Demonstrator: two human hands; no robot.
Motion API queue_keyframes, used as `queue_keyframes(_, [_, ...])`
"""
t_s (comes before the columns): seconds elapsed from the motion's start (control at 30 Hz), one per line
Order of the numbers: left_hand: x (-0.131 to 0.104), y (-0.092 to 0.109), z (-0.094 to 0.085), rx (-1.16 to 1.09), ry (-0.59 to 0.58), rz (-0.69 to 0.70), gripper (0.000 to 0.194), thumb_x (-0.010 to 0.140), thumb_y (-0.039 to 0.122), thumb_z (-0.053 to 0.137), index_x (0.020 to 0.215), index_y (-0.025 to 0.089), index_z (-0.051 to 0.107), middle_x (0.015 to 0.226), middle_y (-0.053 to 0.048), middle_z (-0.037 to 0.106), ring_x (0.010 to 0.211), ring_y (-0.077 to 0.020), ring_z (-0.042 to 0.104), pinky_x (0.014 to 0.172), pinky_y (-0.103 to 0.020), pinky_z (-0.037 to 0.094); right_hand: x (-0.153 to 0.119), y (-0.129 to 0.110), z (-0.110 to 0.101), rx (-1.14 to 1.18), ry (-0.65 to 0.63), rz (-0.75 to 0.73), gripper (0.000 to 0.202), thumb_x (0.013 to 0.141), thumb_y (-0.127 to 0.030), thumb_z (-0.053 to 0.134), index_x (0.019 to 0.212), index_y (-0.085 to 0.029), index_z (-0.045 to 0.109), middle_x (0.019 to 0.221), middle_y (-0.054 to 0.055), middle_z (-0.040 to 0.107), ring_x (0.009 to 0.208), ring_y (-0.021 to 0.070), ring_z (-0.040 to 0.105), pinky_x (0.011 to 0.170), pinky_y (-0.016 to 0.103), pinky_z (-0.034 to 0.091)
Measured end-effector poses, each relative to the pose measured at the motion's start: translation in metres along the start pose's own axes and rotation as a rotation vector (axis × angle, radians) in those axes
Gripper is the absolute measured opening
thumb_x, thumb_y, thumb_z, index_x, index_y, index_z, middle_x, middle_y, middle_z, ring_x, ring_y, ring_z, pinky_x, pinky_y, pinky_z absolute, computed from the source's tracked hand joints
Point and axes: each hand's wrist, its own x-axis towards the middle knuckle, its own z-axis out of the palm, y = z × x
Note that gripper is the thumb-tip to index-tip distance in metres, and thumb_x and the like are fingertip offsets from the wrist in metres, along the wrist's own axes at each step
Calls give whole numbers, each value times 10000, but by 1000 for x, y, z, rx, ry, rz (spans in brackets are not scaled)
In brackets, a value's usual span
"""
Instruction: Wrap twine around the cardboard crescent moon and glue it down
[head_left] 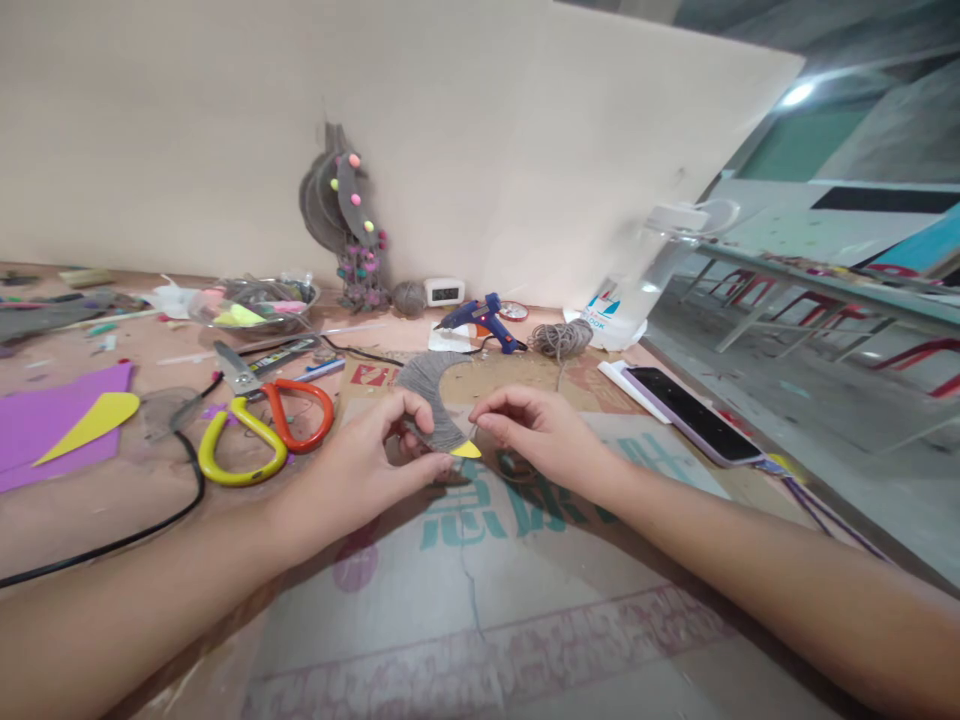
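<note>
Both hands meet over the cardboard sheet [525, 600]. Left hand [360, 470] grips the twine-wrapped crescent [435, 395] by its lower edge; right hand [540, 430] pinches closed on the twine beside its yellow tip [466, 451]. Scissors [255, 425] lie near the left hand, phone [694, 410] well right. Near cardboard offers open room.

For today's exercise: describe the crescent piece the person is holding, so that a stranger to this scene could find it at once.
Start at the flattened cardboard sheet with teal print covering the desk. Above its far edge the left hand and right hand meet, pinching a curved crescent. Unlike the plain yellow crescent on purple foam, this one is wrapped in grey twine, with only its yellow tip bare.
</note>
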Motion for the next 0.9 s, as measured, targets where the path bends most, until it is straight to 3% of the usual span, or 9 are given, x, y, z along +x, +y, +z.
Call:
queue_keyframes(0.67, [-2,3,-3,-10,-62,-17,206,741,283,607,767,217,413,633,70,442,567,-75,459,499,-174,353,-1,2,0,48,-12,-25,144,786,-281,561,810,-161,637,677,-4,573,582,91,501,538,219,399])
queue_keyframes(0.8, [0,3,-3,17,-63,0,188,741,242,595,758,212,410,628,78,431,543,-61,441,484,-163,337,2,7,0,85,-38,63,190,816,-294,514,913,-167,618,559,-30,512,495,93,477,462,209,369])
queue_keyframes(0.9, [2,2,-4,20,-51,-18,185,738,222,586,758,211,402,626,80,441,538,-58,459,475,-160,336,5,11,-3,179,106,83,223,845,-304,467,1038,-203,516,645,-37,511,473,83,465,437,205,357])
